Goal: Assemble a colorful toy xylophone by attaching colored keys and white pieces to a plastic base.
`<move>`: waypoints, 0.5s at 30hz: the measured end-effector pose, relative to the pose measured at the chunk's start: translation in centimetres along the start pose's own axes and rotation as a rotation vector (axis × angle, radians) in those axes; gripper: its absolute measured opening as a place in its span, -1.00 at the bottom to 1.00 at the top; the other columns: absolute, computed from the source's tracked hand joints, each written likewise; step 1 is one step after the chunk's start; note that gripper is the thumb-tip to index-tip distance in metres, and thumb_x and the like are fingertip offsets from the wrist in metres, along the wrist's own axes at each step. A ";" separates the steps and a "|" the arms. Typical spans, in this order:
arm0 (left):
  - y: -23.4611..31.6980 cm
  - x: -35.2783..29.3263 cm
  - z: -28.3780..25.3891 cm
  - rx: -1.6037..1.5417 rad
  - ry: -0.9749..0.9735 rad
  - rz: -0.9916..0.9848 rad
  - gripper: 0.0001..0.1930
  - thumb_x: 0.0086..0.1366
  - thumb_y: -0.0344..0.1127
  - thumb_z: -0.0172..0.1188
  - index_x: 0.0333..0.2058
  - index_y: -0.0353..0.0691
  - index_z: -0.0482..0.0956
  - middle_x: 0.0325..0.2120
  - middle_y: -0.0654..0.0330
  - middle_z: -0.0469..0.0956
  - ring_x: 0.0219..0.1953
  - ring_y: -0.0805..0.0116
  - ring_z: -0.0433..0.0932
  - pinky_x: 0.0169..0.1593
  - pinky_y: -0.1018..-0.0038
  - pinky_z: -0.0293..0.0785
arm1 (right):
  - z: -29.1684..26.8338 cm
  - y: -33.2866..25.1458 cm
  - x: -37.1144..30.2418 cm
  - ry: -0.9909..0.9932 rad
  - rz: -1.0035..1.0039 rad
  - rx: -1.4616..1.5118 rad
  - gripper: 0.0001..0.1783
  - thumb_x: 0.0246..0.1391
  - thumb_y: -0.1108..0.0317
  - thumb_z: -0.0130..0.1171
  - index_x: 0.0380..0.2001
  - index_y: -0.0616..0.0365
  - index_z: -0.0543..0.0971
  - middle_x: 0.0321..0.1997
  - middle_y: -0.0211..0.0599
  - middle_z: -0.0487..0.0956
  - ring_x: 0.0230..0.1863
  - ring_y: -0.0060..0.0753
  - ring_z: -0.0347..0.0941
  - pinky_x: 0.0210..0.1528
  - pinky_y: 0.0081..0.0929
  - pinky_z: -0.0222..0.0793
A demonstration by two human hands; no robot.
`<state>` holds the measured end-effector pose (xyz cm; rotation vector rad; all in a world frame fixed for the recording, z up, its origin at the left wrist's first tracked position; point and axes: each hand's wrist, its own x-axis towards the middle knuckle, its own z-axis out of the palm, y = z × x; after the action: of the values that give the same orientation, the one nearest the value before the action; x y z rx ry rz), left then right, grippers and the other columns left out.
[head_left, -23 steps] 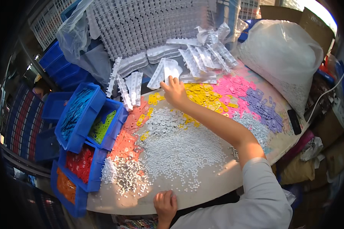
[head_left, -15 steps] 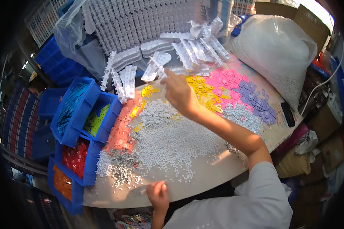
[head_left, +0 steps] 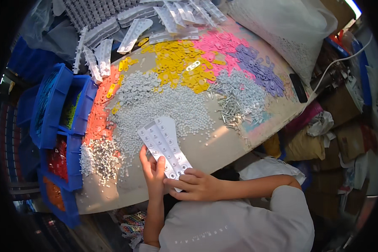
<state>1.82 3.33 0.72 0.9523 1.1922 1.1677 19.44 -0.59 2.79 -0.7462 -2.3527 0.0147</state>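
Here, the left grip [head_left: 153, 173] is pinching a white panel [head_left: 157, 137] by its left edge — the right grip [head_left: 197, 185] is clasping its lower end, below centre. Small white pieces [head_left: 178, 110] are lying mid-frame.

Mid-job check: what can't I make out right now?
In the head view:
Lower end of the white plate: partly covered by the right hand.
Part of the left hand: behind the plate.
Stacked white strips: cut off by the top edge.
Clear bag: top cut off by the same edge.
Small white pieces: too small to tell shapes.
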 end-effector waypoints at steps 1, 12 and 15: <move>-0.4 0.1 0.0 -0.024 0.025 0.004 -0.28 0.40 -0.38 0.14 0.40 -0.31 -0.05 -0.04 0.01 0.58 -0.06 0.37 0.56 0.02 0.43 0.46 | 0.0 0.2 -0.1 -0.079 0.001 0.046 -0.64 0.00 0.33 0.20 -0.07 -0.13 0.54 0.34 -0.39 0.43 -0.04 -0.47 0.40 0.08 -0.38 0.33; -1.3 0.6 -1.7 1.048 0.175 0.359 -0.46 0.14 -0.30 0.26 0.10 -0.35 0.44 -0.15 0.01 0.45 -0.05 -0.04 0.36 0.14 0.07 0.21 | -6.8 8.9 -4.3 0.061 0.845 -0.296 -0.86 0.01 0.47 0.27 -0.32 0.14 0.53 -0.28 -0.19 0.48 -0.15 -0.04 0.39 -0.04 -0.11 0.27; -1.8 0.6 -1.6 1.087 0.211 0.377 -0.39 0.15 -0.21 0.31 0.15 -0.33 0.42 -0.10 0.02 0.44 0.00 -0.04 0.36 0.16 0.05 0.20 | -7.0 9.9 -6.1 0.012 0.879 -0.327 -0.86 0.03 0.46 0.26 -0.30 0.13 0.55 -0.26 -0.20 0.49 -0.12 -0.05 0.39 -0.02 -0.12 0.27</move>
<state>0.51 3.52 -1.34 1.9572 1.9295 0.8623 32.43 3.30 2.67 -1.8702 -1.8504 0.0036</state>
